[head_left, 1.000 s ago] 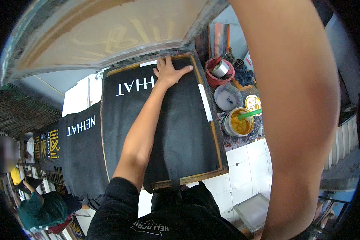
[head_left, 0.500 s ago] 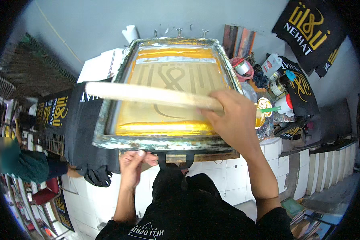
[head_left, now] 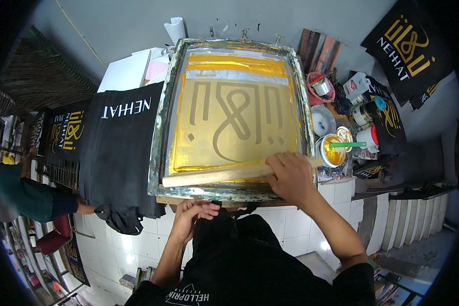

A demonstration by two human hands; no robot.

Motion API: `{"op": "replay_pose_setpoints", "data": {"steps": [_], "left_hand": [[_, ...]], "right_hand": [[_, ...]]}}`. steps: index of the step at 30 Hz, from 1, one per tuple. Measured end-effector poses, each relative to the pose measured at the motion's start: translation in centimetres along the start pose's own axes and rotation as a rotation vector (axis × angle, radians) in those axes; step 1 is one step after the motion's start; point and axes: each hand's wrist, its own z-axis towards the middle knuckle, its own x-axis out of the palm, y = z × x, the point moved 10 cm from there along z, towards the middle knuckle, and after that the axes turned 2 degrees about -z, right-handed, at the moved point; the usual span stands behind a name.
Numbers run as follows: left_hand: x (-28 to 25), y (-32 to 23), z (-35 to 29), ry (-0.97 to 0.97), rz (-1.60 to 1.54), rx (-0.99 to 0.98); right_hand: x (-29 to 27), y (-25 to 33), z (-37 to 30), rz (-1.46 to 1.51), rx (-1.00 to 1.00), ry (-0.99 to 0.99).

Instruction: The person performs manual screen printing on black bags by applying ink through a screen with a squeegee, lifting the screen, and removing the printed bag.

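My right hand (head_left: 292, 176) is closed round one end of a long pale wooden squeegee (head_left: 217, 174). The squeegee lies slantwise across the near end of a screen-printing frame (head_left: 157, 148), its blade side hidden underneath. Inside the frame, the gold-coated mesh (head_left: 204, 145) shows a large curling script design, with thick yellow ink (head_left: 234, 62) along its far end. My left hand (head_left: 195, 213) is below the frame's near edge, fingers pinched at a black strap (head_left: 217, 203) that hangs there; its grip is partly hidden.
A stack of black printed fabric (head_left: 120, 148) lies left of the frame. On the right stand a tub of yellow ink (head_left: 332, 153) with a green stick (head_left: 348, 145), a red-lidded container (head_left: 368, 138) and several jars. A person (head_left: 25, 191) is at far left.
The squeegee has come down from above the middle of the mesh to its near end. The frame's near edge has lowered, and my left hand has moved from that edge to the strap.
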Motion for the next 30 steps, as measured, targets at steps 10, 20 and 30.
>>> {"op": "replay_pose_setpoints", "data": {"steps": [10, 20, 30], "left_hand": [[0.0, 0.9, 0.2, 0.024, -0.213, -0.210], [0.9, -5.0, 1.0, 0.213, 0.057, -0.386], [9.3, -34.0, 24.6, -0.175, 1.601, 1.152]], "right_hand": [[6.0, -14.3, 18.6, -0.120, 0.133, 0.067], [6.8, -21.4, 26.3, -0.089, 0.313, 0.247], [7.8, -20.5, 23.2, -0.337, 0.405, 0.086]]}}
